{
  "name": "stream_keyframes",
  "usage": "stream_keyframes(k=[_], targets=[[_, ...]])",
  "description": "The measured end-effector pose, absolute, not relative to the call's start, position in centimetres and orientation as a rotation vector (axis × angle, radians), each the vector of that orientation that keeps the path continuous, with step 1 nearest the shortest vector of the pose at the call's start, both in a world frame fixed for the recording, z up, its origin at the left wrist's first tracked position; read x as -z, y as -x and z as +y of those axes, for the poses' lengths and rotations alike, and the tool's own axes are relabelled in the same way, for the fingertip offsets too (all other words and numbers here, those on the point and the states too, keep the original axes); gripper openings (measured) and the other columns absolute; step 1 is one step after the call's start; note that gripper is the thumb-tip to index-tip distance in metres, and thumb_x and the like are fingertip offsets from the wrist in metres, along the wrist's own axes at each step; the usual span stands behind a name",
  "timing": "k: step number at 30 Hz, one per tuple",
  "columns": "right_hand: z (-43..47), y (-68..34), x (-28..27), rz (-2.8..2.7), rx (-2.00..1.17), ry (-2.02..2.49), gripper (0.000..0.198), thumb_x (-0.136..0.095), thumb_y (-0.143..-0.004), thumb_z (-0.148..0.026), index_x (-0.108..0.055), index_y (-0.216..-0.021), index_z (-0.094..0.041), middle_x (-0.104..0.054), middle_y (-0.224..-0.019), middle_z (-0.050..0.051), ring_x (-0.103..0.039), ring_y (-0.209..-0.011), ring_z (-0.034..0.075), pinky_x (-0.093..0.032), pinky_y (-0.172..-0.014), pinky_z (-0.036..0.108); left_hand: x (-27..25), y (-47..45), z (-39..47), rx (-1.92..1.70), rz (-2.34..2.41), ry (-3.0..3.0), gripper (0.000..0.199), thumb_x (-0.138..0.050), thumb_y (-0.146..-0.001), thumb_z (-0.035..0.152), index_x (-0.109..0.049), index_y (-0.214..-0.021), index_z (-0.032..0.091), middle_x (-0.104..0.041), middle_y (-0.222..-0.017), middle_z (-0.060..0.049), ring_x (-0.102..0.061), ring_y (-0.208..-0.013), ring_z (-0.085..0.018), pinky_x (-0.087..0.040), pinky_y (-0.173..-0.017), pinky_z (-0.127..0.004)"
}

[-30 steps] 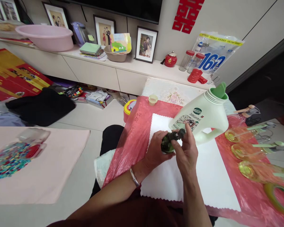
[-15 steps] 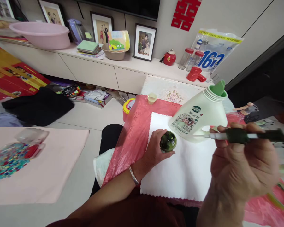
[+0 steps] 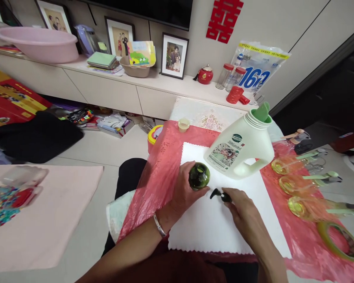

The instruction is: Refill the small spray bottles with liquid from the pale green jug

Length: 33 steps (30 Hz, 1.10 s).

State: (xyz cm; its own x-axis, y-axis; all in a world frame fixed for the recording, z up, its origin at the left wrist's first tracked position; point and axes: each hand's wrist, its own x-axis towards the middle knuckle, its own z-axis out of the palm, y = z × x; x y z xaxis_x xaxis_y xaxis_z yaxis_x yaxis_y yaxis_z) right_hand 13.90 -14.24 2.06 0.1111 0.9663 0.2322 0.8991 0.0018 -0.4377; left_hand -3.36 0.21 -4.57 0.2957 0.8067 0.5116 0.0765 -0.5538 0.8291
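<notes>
My left hand [image 3: 185,184] is wrapped round a small dark green bottle [image 3: 199,176], whose open neck faces up at me. Just to its right, my right hand [image 3: 242,208] grips a dark green pump head [image 3: 224,196] by its collar, the bent spout pointing left; its tube is hidden. Both are above a white mat [image 3: 206,224] with a scalloped edge. Behind them stands a large pale green jug [image 3: 238,141] with a flower label and a green piece in its open mouth. A small pale cup [image 3: 183,125] sits on the red plastic sheet beyond the mat.
Several clear bottles [image 3: 297,206] with yellowish liquid and pumps line the right side, near a roll of tape [image 3: 339,240]. Picture frames and a pink basin [image 3: 38,45] stand on the cabinet behind. At left, a pink cloth [image 3: 61,204] carries colourful small pieces.
My right hand has come down and left with the pump head, from raised at the right to beside the bottle. My left hand still holds the bottle. The view has shifted slightly.
</notes>
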Motion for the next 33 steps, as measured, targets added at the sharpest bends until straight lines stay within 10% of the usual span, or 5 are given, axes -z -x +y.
stream_keyframes(k=[11, 17, 25, 33], targets=[[-14.7, -18.2, -2.0, -1.192, -0.074, 1.931, 0.04, -0.067, -0.094, -0.053, -0.07, -0.106, -0.016, -0.066, -0.103, 0.008, -0.065, -0.083, 0.022, -0.054, -0.075, 0.034, 4.2, 3.3, 0.1, -1.278, 0.743, -1.86, 0.085, -0.088, -0.07, 0.034, -0.041, -0.14, 0.027, -0.054, -0.134, -0.011, -0.056, -0.125, -0.031, -0.05, -0.106, -0.052], [-10.7, -22.7, -3.4, -0.765, -0.144, 1.695, 0.071, -0.084, -0.069, -0.049, -0.064, -0.127, -0.013, -0.062, -0.121, 0.011, -0.062, -0.111, 0.026, -0.051, -0.098, 0.039, 4.6, 3.2, 0.0, -1.229, 0.779, -1.851, 0.091, -0.089, -0.067, 0.03, -0.038, -0.143, 0.027, -0.052, -0.138, -0.012, -0.055, -0.129, -0.033, -0.048, -0.109, -0.054], [-5.2, -23.4, -1.6, -0.627, -0.177, 1.526, 0.043, -0.08, -0.053, -0.043, -0.057, -0.073, -0.013, -0.057, -0.072, 0.002, -0.053, -0.064, 0.013, -0.044, -0.058, 0.023, 5.3, 2.9, 0.0, -1.147, 0.836, -1.738, 0.101, -0.092, -0.06, 0.031, -0.035, -0.144, 0.026, -0.05, -0.14, -0.013, -0.055, -0.131, -0.035, -0.047, -0.111, -0.056], [-7.3, -20.6, -6.4, -0.51, 0.0, 1.481, 0.037, -0.082, -0.047, -0.037, -0.055, -0.063, -0.017, -0.051, -0.064, 0.001, -0.046, -0.055, 0.014, -0.034, -0.046, 0.026, 4.5, 3.0, 0.0, -1.135, 0.876, -1.757, 0.104, -0.095, -0.055, 0.029, -0.038, -0.142, 0.025, -0.055, -0.134, -0.012, -0.059, -0.127, -0.036, -0.05, -0.108, -0.057]])
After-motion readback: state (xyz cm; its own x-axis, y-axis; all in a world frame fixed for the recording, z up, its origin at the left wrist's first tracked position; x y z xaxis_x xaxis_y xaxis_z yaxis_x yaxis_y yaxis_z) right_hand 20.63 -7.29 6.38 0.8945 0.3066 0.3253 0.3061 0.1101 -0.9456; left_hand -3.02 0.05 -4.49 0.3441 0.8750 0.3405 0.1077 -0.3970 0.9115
